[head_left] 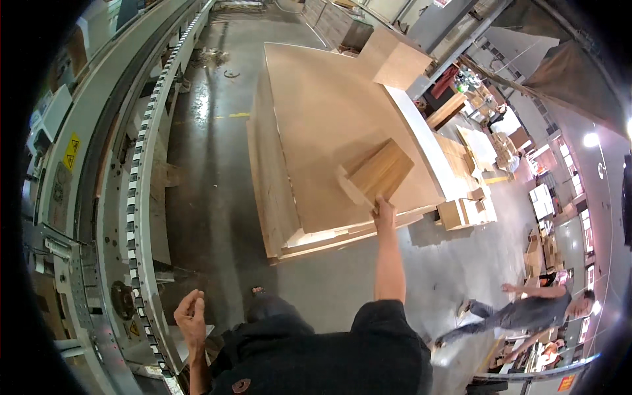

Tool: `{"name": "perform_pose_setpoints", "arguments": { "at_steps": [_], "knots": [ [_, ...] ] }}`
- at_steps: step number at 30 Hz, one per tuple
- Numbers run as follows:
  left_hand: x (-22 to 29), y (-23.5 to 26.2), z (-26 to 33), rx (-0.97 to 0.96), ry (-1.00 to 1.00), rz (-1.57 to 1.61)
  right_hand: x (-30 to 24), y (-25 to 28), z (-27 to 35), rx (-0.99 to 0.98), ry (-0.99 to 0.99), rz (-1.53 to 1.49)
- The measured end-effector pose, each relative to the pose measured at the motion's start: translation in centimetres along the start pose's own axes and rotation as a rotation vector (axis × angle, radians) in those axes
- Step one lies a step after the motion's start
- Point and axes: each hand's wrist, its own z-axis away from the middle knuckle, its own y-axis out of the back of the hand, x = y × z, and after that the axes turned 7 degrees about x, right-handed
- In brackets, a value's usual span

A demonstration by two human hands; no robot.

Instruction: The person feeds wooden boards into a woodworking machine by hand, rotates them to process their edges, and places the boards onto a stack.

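My right hand [384,212] is stretched forward and grips the near edge of a small wooden board [377,172], held tilted above a tall stack of large wooden panels [322,125]. My left hand [191,317] hangs low at my left side with its fingers loosely curled and nothing in it, close to the long machine conveyor [141,197]. My dark shirt fills the bottom middle of the view.
A long grey machine with a roller track runs along the left. Another board [395,59] leans at the far end of the stack. Smaller wood pieces [461,210] lie to the right. A person [526,313] walks at the lower right on the concrete floor [210,164].
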Motion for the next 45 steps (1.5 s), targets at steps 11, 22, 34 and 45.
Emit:
{"name": "perform_pose_setpoints", "arguments": {
  "at_steps": [11,22,34,45],
  "knots": [
    [4.9,-5.8,0.0,-0.048,0.16,0.365,4.7,-7.0,30.6,-0.531,-0.124,-0.09],
    [5.4,8.2,9.4,0.695,0.057,0.632,5.4,-12.3,48.5,-1.383,-0.103,0.07],
    [-0.4,22.2,22.9,1.122,0.086,0.675,9.8,-13.2,63.8,-1.87,-0.273,0.211],
    [-6.9,32.3,23.5,1.254,0.264,0.211,17.5,-13.9,72.5,-1.977,0.061,0.475]
  ]
}}
